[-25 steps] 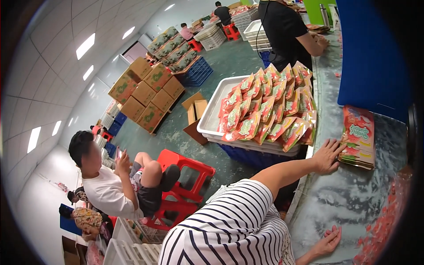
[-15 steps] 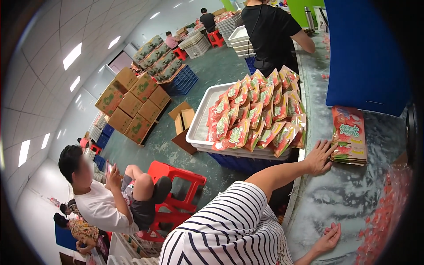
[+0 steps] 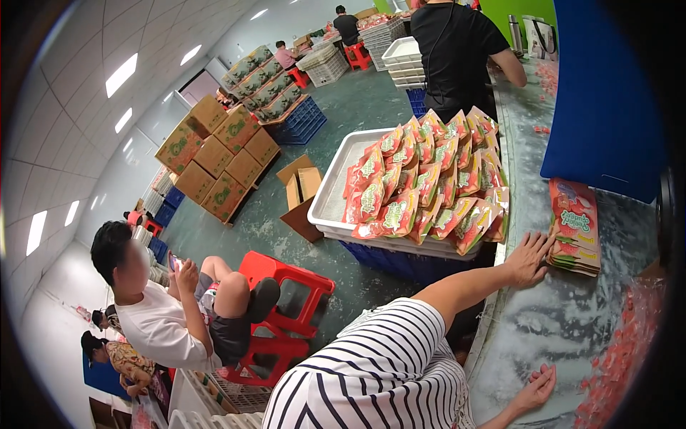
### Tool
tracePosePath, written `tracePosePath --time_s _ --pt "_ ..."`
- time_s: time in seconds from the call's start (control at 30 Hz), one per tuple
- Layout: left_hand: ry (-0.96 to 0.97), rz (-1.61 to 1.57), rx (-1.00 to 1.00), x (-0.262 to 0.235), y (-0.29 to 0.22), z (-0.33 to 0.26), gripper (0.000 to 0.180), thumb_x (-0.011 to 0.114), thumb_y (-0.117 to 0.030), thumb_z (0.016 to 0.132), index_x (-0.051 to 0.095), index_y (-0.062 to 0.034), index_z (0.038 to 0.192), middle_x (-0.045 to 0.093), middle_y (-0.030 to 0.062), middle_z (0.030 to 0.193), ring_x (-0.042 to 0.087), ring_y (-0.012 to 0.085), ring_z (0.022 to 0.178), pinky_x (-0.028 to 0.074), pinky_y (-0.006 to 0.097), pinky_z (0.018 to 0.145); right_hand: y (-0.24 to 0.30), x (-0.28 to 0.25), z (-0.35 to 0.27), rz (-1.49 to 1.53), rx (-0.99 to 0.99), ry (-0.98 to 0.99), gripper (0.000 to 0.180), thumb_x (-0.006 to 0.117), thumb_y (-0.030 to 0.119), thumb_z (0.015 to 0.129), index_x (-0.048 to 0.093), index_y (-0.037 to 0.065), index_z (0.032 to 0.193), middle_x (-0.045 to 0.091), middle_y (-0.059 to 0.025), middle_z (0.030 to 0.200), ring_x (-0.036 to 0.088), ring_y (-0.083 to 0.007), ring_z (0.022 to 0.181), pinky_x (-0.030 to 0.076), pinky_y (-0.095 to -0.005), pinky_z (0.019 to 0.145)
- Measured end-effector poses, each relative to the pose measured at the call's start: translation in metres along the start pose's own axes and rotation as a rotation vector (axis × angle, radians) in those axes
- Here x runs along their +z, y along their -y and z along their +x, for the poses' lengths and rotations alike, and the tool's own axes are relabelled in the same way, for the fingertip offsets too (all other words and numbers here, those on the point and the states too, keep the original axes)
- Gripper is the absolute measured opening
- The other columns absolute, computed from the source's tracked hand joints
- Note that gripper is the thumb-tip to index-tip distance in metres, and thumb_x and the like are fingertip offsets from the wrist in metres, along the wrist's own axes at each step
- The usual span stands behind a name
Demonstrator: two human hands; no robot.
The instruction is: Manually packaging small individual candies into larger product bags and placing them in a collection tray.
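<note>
My left hand lies flat on the worktop with its fingers stretched out. Its fingertips touch the near-left edge of a stack of flat red pouches with green lettering and a strawberry-coloured print. Closer to me, my right hand rests low over the table, its fingers curled together; whether anything is inside them is hidden. To its right lies a heap of small red wrapped pieces, partly under clear plastic.
Left of the worktop, filled upright pouches crowd a white tray on blue crates. A blue panel stands beyond the stack. Red stools, a seated person, a person in black and stacked cartons are nearby.
The view has shifted slightly. My left hand stays beside the pouch stack, its fingers flat. My right hand's fingers have curled closer together.
</note>
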State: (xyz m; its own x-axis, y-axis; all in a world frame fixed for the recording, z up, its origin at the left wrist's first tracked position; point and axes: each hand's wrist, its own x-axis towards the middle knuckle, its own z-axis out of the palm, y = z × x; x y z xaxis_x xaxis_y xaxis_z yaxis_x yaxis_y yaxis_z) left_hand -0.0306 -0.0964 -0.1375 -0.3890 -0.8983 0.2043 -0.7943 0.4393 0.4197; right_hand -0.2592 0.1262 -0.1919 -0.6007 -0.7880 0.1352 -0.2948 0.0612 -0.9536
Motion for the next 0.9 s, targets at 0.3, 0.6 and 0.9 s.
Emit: tracePosePath --time_s 0.3,0.6,0.9 --pt "-0.044 -0.12 0.073 0.027 0.024 0.006 0.067 0.061 -0.02 0.079 0.036 -0.0047 0.139 0.039 0.0235 0.141 0.033 0.0403 0.132 0.02 0.053 0.111 0.003 0.016 -0.021 0.317 0.272 -0.062 0.028 0.051 0.019 0.098 0.058 0.0 0.118 0.067 -0.007 0.096 0.06 -0.0105 0.076 0.05 -0.0231 0.064" --pt "0.017 -0.346 0.111 0.006 0.023 -0.014 0.069 0.055 -0.024 0.094 0.017 0.004 0.145 0.038 0.0217 0.134 0.043 0.0288 0.116 0.034 0.04 0.1 0.054 0.007 -0.005 0.125 -0.07 -0.149 0.014 0.055 0.01 0.09 0.06 0.001 0.099 0.064 -0.0196 0.086 0.062 -0.0378 0.077 0.05 -0.0428 0.067" --pt "0.219 -0.173 0.624 0.055 -0.102 0.007 0.055 0.052 -0.02 0.096 0.03 0.0046 0.14 0.032 0.0283 0.141 0.033 0.0435 0.13 0.026 0.046 0.108 0.055 0.01 -0.02 0.116 -0.098 -0.15 0.017 0.056 0.01 0.09 0.058 0.003 0.105 0.064 -0.016 0.086 0.063 -0.0337 0.074 0.051 -0.0415 0.065"
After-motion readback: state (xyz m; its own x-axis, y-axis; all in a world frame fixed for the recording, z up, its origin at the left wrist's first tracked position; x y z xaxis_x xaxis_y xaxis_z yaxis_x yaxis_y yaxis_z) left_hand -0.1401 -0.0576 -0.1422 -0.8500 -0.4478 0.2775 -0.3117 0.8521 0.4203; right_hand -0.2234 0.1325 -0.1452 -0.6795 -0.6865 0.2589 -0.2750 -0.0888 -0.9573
